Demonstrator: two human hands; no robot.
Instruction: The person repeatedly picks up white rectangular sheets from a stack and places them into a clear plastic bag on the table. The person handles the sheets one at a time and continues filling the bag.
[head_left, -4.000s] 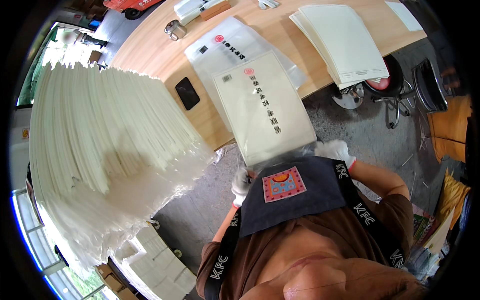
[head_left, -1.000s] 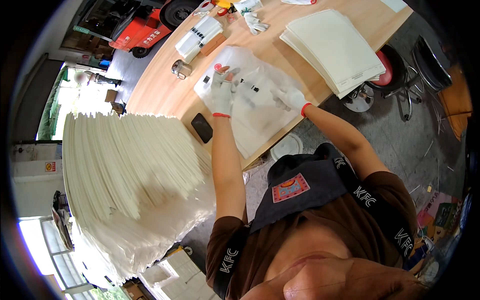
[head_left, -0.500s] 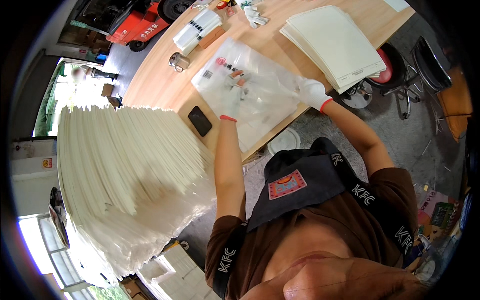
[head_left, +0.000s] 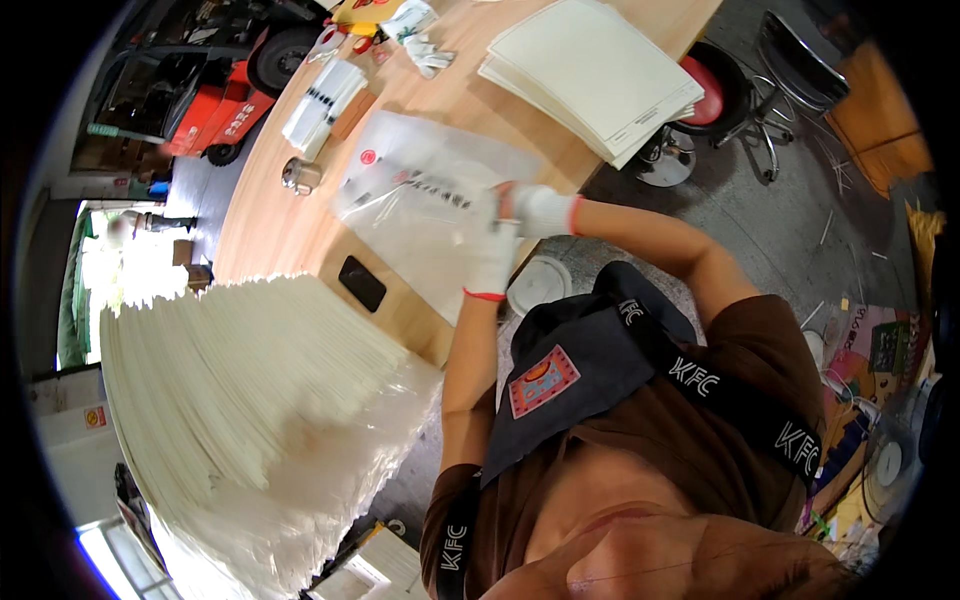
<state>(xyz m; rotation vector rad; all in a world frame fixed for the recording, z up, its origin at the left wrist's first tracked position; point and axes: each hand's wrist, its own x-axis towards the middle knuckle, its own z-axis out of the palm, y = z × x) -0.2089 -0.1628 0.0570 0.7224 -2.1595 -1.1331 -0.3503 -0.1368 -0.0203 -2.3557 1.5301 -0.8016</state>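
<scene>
Clear plastic bag [head_left: 420,200] lay flat on wooden table [head_left: 280,230], near its front edge. Left hand [head_left: 492,258] and right hand [head_left: 535,210], both white-gloved, pressed down together on bag's near right edge; finger positions blurred, impossible to tell. Black phone [head_left: 361,283] just beside bag.

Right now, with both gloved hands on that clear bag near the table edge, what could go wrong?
1. The clear plastic bag lies slack on the wooden table; under the left hand and right hand it could slide or crease.
2. The black phone lies at the table's near edge beside the bag, so a sweeping move might knock it off.
3. The tall white sheet stack fans out and may slump.
</scene>
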